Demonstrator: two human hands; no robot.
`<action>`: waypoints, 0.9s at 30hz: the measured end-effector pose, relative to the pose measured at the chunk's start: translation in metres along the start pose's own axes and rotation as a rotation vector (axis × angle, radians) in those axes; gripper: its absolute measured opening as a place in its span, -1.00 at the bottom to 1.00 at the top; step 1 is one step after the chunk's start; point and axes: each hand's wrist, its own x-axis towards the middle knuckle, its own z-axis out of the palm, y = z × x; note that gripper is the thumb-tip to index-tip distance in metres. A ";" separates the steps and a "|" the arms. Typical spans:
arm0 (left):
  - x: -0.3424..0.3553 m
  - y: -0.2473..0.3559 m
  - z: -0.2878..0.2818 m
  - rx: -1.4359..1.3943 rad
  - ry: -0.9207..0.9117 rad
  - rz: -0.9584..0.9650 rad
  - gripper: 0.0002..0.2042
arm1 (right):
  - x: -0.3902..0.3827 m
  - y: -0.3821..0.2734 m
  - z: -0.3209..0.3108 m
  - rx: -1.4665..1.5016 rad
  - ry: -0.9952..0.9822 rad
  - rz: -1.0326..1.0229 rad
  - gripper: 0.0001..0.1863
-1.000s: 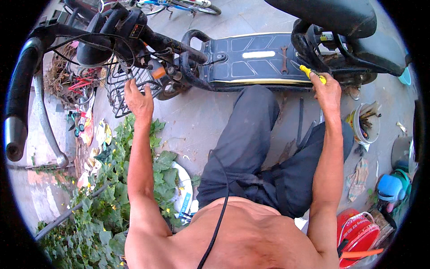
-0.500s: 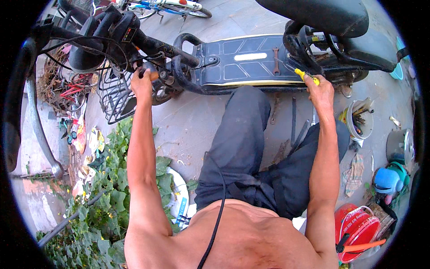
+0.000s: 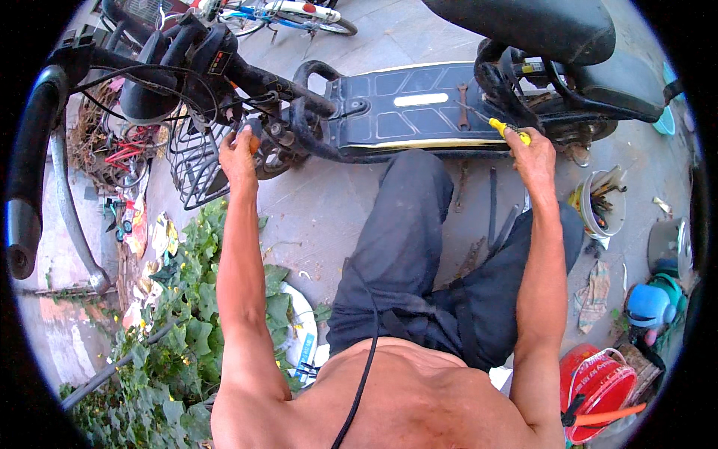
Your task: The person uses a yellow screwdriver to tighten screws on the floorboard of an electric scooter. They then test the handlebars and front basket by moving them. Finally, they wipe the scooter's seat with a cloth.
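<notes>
A black electric scooter [image 3: 314,142] stands across the far side in front of me, with a flat dark footboard [image 3: 404,105]. My left hand [image 3: 239,157] is closed at the front of it, below the handlebar and beside the wire basket [image 3: 196,161]. Its fingers grip a small dark and orange part [image 3: 254,142], whose kind I cannot make out. In my right hand [image 3: 534,156] is a yellow-handled screwdriver [image 3: 499,126], its thin shaft pointing left over the footboard's right end. An open-ended wrench [image 3: 463,108] lies on the footboard near the shaft's tip.
A bucket of tools [image 3: 600,202], a metal pot [image 3: 668,247], a blue jug [image 3: 648,304] and a red bucket [image 3: 598,385] stand at the right. Leafy plants [image 3: 187,329] grow at the left. Behind the scooter is a blue and white bicycle [image 3: 299,15]. Metal strips [image 3: 493,209] lie by my knees.
My left hand has come slightly lower and nearer, with the dark and orange part. The handlebar end at far left has shifted a little. My right hand keeps the screwdriver in nearly the same place.
</notes>
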 end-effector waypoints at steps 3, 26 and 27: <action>0.003 0.000 -0.004 0.158 0.062 0.115 -0.35 | 0.000 0.003 0.001 0.013 0.013 -0.048 -0.51; 0.022 0.002 -0.019 0.684 0.069 0.272 -0.53 | -0.003 -0.009 -0.005 0.060 -0.016 0.029 -0.46; 0.020 0.006 -0.020 0.635 0.023 0.186 -0.54 | -0.003 -0.008 -0.004 0.070 -0.016 0.027 -0.46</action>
